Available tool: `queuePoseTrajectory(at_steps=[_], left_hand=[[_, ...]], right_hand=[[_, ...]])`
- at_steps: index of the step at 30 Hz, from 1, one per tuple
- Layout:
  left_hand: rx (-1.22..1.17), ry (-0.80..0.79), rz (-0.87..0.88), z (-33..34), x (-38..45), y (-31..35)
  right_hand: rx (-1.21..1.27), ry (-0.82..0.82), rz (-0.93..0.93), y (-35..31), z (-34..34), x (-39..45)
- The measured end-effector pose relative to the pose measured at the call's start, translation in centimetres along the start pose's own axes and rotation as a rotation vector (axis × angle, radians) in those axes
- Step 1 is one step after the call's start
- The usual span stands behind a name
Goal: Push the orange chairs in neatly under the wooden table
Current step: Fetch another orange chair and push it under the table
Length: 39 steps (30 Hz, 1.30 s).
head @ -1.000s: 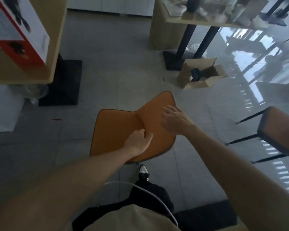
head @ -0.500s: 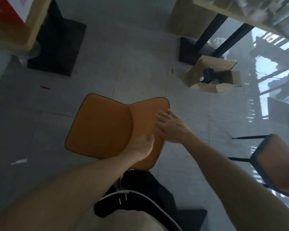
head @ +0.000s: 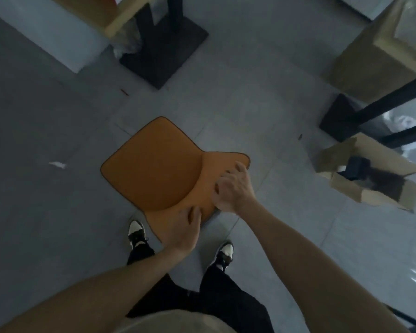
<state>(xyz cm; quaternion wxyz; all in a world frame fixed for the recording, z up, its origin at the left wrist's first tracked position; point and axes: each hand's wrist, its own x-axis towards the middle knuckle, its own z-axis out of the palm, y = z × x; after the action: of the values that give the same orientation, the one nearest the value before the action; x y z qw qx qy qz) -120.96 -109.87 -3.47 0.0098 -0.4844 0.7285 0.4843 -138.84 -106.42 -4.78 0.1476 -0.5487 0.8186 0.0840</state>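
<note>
Orange chair [head: 154, 169]: swung round vs 1 s ago, seat now aimed toward wooden table [head: 111, 22] upper left, not yet under it, well apart on open floor. Left hand [head: 183, 234] curled over backrest's near edge, right hand [head: 233, 188] clamped on its top, fingers bent; both gripping. Lined up for push, prob. next. No readable writing; cardboard box [head: 370, 188] at right unmarked.

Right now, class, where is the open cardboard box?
In the head view, the cardboard box lies on the floor at right, beside the black table base and right of the orange chair.
</note>
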Motion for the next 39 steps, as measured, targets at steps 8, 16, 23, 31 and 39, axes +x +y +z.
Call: queuePoseTrajectory(at_steps=[8, 16, 23, 31, 39], left_hand=[[0.226, 0.202, -0.158, 2.6, 0.9, -1.9], [0.275, 0.273, -0.207, 4.9, 1.2, -0.4], [0.317, 0.389, -0.292, 6.0, 0.9, 0.0], [0.269, 0.625, -0.511, 8.7, 1.2, 2.4], [0.079, 0.833, -0.802, 17.3, 3.6, 12.7]], right_hand=[[0.059, 0.028, -0.107, -0.7, -0.6, 1.8], [0.045, 0.120, -0.441, 4.0, 1.4, 2.4], [-0.005, 0.128, -0.667, 6.5, 1.1, 5.0], [0.037, 0.017, -0.822, 7.5, 0.6, 6.0], [-0.135, 0.027, -1.178, 16.3, -1.8, 10.0]])
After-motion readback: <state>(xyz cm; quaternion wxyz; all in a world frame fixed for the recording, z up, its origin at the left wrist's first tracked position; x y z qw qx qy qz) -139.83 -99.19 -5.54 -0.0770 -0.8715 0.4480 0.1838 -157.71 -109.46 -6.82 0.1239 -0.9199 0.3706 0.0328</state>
